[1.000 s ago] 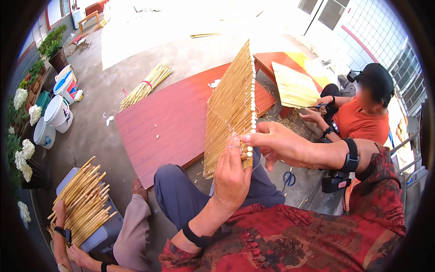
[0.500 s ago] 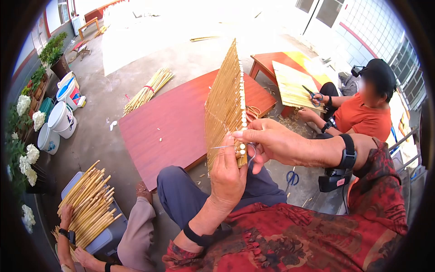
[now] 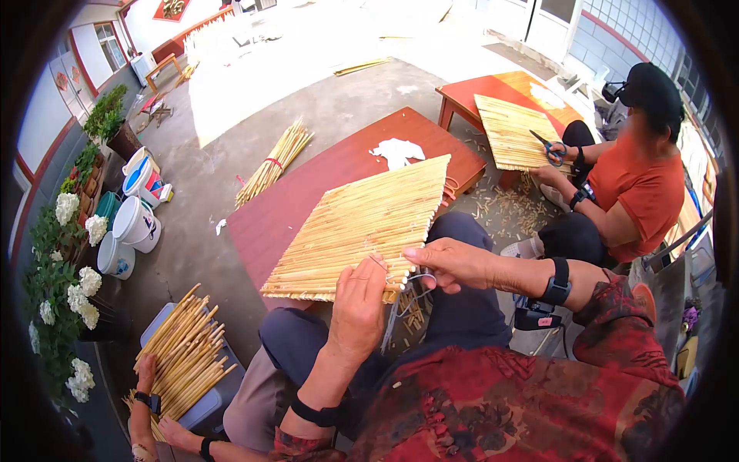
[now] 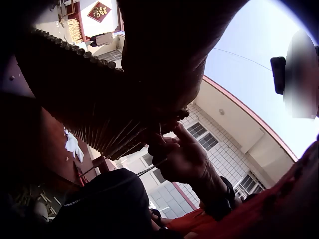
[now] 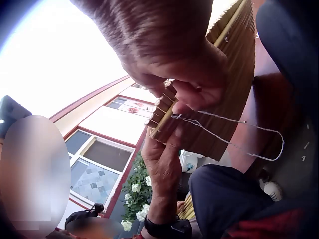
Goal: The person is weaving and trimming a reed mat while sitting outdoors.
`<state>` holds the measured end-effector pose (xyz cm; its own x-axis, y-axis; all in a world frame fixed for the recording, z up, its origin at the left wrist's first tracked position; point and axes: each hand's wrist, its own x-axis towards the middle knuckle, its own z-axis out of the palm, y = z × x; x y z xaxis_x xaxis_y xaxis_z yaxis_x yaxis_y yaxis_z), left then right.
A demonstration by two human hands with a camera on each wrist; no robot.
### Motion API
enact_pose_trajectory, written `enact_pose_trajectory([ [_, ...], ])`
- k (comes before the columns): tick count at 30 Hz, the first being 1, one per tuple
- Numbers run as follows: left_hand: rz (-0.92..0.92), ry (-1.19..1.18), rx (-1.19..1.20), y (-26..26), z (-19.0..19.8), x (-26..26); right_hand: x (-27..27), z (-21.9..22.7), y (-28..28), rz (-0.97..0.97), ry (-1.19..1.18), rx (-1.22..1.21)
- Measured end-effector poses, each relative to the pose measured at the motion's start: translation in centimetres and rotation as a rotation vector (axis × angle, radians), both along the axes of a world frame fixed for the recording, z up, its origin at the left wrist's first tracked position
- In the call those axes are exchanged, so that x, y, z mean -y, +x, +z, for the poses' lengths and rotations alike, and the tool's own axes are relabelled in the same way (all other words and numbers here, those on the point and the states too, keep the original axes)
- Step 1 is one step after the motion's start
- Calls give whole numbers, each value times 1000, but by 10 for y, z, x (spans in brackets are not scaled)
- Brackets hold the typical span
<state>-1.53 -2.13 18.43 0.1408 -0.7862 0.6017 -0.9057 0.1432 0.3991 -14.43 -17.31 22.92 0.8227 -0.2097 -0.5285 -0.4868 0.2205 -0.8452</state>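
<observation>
A mat of bound straw-coloured stalks (image 3: 354, 223) slopes over my lap, its broad face up and its cut ends along the right side. My left hand (image 3: 358, 312) grips its near edge from the front, fingertips lying on top of the stalks. At the near right corner my right hand (image 3: 458, 266) pinches the edge, thumb on top of the stalk ends. White string (image 5: 281, 144) hangs in a long loop from beside my right thumb in the right wrist view. In the left wrist view the mat's underside is dark, and my right hand (image 4: 182, 154) meets its edge.
A low red-brown table (image 3: 265, 204) with white cloth (image 3: 397, 152) stands beyond the mat. At right, a person in orange (image 3: 635, 189) holds scissors (image 3: 548, 146) over another mat (image 3: 512, 131). Lower left, another person's hands touch stalks on a grey bin (image 3: 219, 389). Buckets (image 3: 137, 223) stand at left.
The mat has tipped from steep and nearly edge-on to a flatter slope, showing its broad face. Both hands stay at its near corner. The person in orange has raised the scissors.
</observation>
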Motion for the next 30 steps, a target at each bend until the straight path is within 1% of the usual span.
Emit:
enact_pose_trajectory([
  [1,7,52,63,3,-10,-6,-3,-15,2,10,49,-18],
  [3,47,102,83,5,-31,-16,-8,-44,7,17,174,-73],
  [5,83,152,84,4,-47,-22,-9,-68,13,30,190,-72],
  [7,318,326,147,0,-58,-28,-13,-90,19,9,200,-85],
  [8,320,341,143,-1,-65,-29,-16,-96,22,13,213,-91],
  [10,539,315,-153,-2,-84,-31,-19,-106,29,68,91,-107],
  [11,594,321,-157,0,-97,-33,-20,-114,33,144,-10,-127],
  [12,603,339,-166,-2,-99,-34,-23,-120,36,155,6,-138],
  [14,761,192,-470,-5,-101,-31,-28,-129,39,134,-125,-79],
  [16,816,230,-512,-3,-107,-35,-30,-134,45,176,-135,-110],
  [18,773,211,-830,0,-113,-36,-29,-135,47,190,-107,-138],
  [19,714,163,-832,0,-112,-35,-28,-131,47,214,-138,-108],
  [20,722,168,-835,1,-114,-35,-27,-133,48,220,-131,-111],
  [22,611,82,-1045,2,-117,-34,-27,-139,49,217,-161,-126],
  [23,613,89,-1048,2,-117,-34,-26,-142,49,217,-156,-130],
  [25,494,-34,-1493,5,-110,-32,-26,-145,50,232,-205,-67],
  [26,495,-30,-1496,7,-111,-35,-26,-144,52,232,-201,-71],
  [28,375,-163,-1778,13,-114,-38,-22,-130,60,413,-409,-155],
  [29,410,-176,-1822,14,-114,-38,-19,-130,61,398,-423,-163],
  [30,414,-171,-1831,18,-121,-40,-14,-134,60,524,-669,-106],
])
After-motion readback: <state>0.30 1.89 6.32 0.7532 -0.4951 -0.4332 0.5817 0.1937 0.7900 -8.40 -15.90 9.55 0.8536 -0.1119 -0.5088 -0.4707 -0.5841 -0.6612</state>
